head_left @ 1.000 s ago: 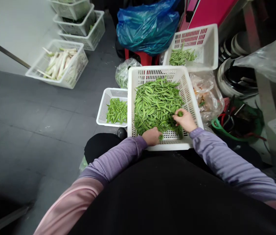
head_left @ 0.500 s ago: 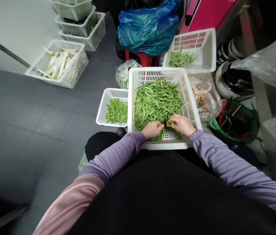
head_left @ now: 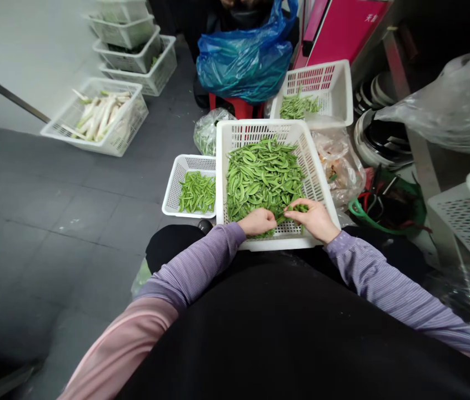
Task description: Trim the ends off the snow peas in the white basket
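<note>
A large white basket (head_left: 318, 180) holds a heap of green pea pods (head_left: 262, 172). Over its near edge my left hand (head_left: 259, 221) is closed, its fingertips pinched at the end of a pod; what it grips is too small to make out. Just to the right, my right hand (head_left: 312, 218) is closed on several green pods, which show between thumb and fingers. The two hands are close together, slightly apart. Left of the large basket stands a smaller white basket (head_left: 169, 191) with more green pods (head_left: 196, 191).
Behind are a blue plastic bag (head_left: 245, 64) on a red stool (head_left: 241, 108) and a white basket of thin green beans (head_left: 299, 105). A basket of white-stemmed vegetables (head_left: 101, 114) stands at the left. At the right are a green basket with scissors (head_left: 389, 205) and stacked dishes.
The view has shifted slightly. My hands have moved a little apart, and the right hand's fingers have opened out somewhat around the pods.
</note>
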Available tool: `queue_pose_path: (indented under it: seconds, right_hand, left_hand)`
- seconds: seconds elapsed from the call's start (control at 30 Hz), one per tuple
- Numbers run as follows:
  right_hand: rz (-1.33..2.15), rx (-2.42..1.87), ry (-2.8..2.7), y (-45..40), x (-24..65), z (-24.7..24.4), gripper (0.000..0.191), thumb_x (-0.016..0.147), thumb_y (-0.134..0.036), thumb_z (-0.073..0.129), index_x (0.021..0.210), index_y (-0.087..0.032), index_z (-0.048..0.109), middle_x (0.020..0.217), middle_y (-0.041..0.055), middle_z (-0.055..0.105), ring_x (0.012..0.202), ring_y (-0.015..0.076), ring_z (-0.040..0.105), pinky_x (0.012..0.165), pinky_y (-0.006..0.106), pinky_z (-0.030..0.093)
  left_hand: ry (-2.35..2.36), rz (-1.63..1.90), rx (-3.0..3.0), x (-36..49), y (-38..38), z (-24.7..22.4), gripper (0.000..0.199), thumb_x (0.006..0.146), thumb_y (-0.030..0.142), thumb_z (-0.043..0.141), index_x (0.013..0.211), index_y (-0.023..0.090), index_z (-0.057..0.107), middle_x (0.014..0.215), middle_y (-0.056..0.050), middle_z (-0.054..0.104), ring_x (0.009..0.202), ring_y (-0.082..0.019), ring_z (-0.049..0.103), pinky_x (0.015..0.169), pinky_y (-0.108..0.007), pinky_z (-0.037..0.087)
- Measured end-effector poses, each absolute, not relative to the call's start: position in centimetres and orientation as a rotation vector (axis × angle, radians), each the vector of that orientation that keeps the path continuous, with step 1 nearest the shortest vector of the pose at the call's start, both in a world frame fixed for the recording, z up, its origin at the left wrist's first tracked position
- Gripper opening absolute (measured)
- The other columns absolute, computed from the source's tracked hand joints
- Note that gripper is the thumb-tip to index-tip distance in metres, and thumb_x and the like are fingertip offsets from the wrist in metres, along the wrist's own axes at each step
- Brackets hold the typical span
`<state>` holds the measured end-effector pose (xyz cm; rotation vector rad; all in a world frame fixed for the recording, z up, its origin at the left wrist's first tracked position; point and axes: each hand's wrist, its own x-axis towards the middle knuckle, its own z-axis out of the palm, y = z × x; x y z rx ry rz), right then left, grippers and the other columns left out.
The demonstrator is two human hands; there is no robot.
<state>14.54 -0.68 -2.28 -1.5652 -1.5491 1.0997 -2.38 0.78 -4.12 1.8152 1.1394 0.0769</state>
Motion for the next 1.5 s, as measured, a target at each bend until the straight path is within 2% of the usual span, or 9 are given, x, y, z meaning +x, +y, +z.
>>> queue_pose_path:
  seconds: [0.17,0.33,0.57,0.67,0.77,0.93,1.1,1.33,1.5]
  right_hand:
    - [1.257,-1.402,-0.939,-0.6,15.2,-1.6,0.032,0.049,-0.031,0.076,0.065,-0.018,0.051,0.068,-0.0031,0.062,0.035,0.0041,0.039,0.036,0.021,0.035]
    - [1.260,-1.440,-0.952,-0.6,15.5,-1.9,0.034,0.048,-0.031,0.077,0.067,-0.018,0.051,0.070,-0.0024,0.063,0.036,0.0042,0.041,0.035,0.021,0.034]
    - [0.842,-1.657,-1.557,-0.9,15.4,-2.0,0.022,0.066,-0.037,0.064,0.078,-0.019,0.062,0.081,0.0033,0.064,0.054,0.0136,0.053,0.050,0.029,0.043]
    - [0.327,-1.613,-2.081,-1.0,15.4,-1.0,0.019,0.077,-0.027,0.054,0.092,-0.020,0.065,0.096,0.0080,0.062,0.081,0.0196,0.057,0.064,0.030,0.042]
    - [0.210,-1.438,-2.644,-0.6,14.8,-0.1,0.023,0.081,-0.016,0.045,0.093,-0.019,0.064,0.096,0.0097,0.062,0.077,0.0187,0.056,0.060,0.028,0.038]
    - [0.630,-1.508,-2.544,1.4,13.5,-0.4,0.006,0.070,-0.021,0.060,0.067,-0.016,0.061,0.067,0.0034,0.058,0.061,0.0145,0.052,0.054,0.025,0.035]
    - [1.478,-1.478,-1.341,0.6,11.4,-2.1,0.032,0.059,-0.043,0.069,0.068,-0.019,0.050,0.043,-0.0094,0.039,0.037,0.0058,0.033,0.037,0.020,0.026]
    - [1.451,-1.576,-0.362,2.2,14.4,-4.4,0.017,0.074,-0.021,0.051,0.060,-0.018,0.042,0.044,-0.0062,0.047,0.041,0.0061,0.048,0.041,0.016,0.043]
    - [1.937,-2.212,-1.146,2.7,16.5,-7.3,0.012,0.066,-0.010,0.061,0.060,-0.013,0.051,0.048,0.0019,0.058,0.036,0.0096,0.050,0.034,0.019,0.041]
  left_hand:
    - [1.292,-0.456,2.081,-2.9,0.7,-5.3,0.025,0.069,0.016,0.049,0.087,0.010,0.065,0.087,-0.014,0.064,0.084,-0.021,0.059,0.071,-0.025,0.045]
    - [1.158,0.040,2.076,-3.1,0.7,-3.9,0.055,0.069,0.015,0.052,0.124,0.015,0.043,0.110,-0.009,0.056,0.086,-0.014,0.058,0.077,-0.022,0.045]
    - [1.050,-0.001,2.134,-2.7,1.0,-2.4,0.030,0.086,0.021,0.031,0.086,0.013,0.060,0.082,-0.006,0.062,0.075,-0.013,0.057,0.075,-0.025,0.044]
    - [1.153,-0.039,2.306,-2.7,0.9,-2.7,0.029,0.087,0.022,0.031,0.091,0.010,0.058,0.092,-0.011,0.060,0.085,-0.018,0.057,0.079,-0.028,0.043]
    - [1.155,-0.079,2.415,-2.8,0.6,-3.0,0.029,0.087,0.020,0.029,0.096,0.010,0.055,0.096,-0.013,0.056,0.084,-0.019,0.057,0.076,-0.029,0.045]
    - [1.218,0.171,2.381,-2.8,0.8,-3.3,0.023,0.085,0.017,0.033,0.087,0.012,0.056,0.089,-0.010,0.056,0.082,-0.017,0.056,0.075,-0.028,0.045]
    - [1.374,0.727,1.987,-2.2,1.2,-3.6,0.030,0.089,0.021,0.028,0.081,0.013,0.055,0.071,-0.004,0.058,0.070,-0.011,0.055,0.069,-0.022,0.045]
    - [1.208,-0.197,2.219,-2.2,1.0,-4.8,0.026,0.083,0.019,0.038,0.081,0.011,0.063,0.081,-0.010,0.064,0.078,-0.019,0.060,0.072,-0.029,0.047]
    - [1.179,-0.515,2.278,-2.7,0.6,-5.2,0.027,0.075,0.020,0.048,0.095,0.011,0.063,0.101,-0.015,0.059,0.089,-0.025,0.060,0.071,-0.032,0.048]
